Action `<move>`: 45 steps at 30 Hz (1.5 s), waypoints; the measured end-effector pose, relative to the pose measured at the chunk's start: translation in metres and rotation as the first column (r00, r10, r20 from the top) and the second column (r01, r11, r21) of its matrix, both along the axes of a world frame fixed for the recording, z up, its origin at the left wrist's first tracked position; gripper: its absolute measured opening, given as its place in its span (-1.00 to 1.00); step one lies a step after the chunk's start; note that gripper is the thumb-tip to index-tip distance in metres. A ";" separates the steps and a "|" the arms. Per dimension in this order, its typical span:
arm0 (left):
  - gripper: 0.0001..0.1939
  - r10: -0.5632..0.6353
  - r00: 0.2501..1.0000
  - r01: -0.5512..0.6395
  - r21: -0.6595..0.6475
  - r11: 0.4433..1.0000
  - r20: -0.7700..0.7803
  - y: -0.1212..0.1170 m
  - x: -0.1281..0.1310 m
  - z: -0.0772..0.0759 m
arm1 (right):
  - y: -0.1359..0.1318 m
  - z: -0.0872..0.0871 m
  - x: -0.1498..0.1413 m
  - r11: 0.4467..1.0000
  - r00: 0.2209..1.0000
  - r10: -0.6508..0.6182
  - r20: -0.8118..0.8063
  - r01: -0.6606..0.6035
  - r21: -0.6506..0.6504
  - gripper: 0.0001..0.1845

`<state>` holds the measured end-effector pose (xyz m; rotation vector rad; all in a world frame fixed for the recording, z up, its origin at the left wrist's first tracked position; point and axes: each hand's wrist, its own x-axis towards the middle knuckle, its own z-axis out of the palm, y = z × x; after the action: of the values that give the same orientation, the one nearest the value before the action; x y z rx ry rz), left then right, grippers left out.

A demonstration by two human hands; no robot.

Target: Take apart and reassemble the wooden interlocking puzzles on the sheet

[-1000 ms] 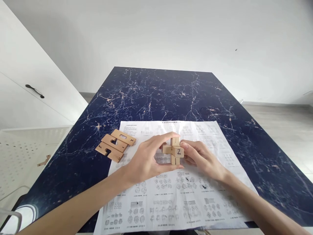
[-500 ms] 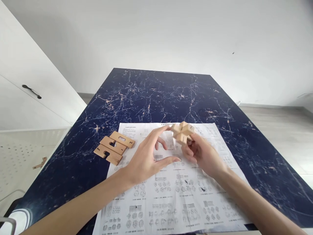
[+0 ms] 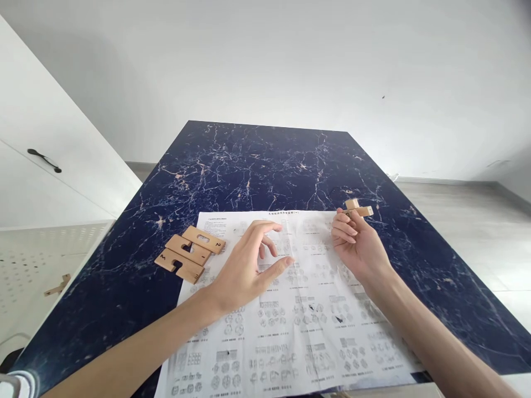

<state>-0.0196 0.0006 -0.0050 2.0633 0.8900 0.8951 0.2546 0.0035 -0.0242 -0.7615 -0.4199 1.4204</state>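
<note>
My right hand (image 3: 359, 240) is closed on a wooden interlocking puzzle (image 3: 363, 210) above the sheet's far right corner. Only its block ends show past my fingers. My left hand (image 3: 251, 262) holds nothing; its thumb and fingers are spread apart in a curve over the printed sheet (image 3: 290, 354). Left of it lie several flat wooden pieces (image 3: 191, 253) side by side, partly on the sheet's edge. They have cut-outs and dark numbers, among them 1, 2 and 3.
The sheet, covered with small diagrams, lies on a dark blue marble-patterned table (image 3: 265, 166). A white cabinet (image 3: 62, 127) with a black handle stands at the left. Another wooden piece (image 3: 58, 285) rests on a perforated white surface beyond the table's left edge.
My right hand has carried the wooden puzzle to the right, away from my left hand, and turned. My left hand stays nearly in place, still open. The view has shifted slightly.
</note>
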 end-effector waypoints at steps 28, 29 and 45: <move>0.09 0.586 0.668 -0.560 0.209 0.802 -0.459 -0.043 -0.121 -0.019 | -0.019 0.011 -0.041 0.962 0.721 0.247 0.647 -0.262 -0.076 -0.48; 0.10 0.570 0.682 -0.546 0.199 0.814 -0.459 -0.041 -0.118 -0.018 | -0.018 0.010 -0.040 0.961 0.712 0.245 0.658 -0.266 -0.071 -0.48; -0.15 0.303 0.657 -0.175 0.252 0.952 -0.690 0.007 -0.086 -0.013 | -0.016 0.011 -0.039 0.937 0.614 0.250 0.749 -0.347 -0.028 -0.46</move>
<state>-0.1056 0.0073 -0.0176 2.5287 1.5836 0.2266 0.2152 -0.0128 -0.0131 -1.2109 -1.3267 1.3121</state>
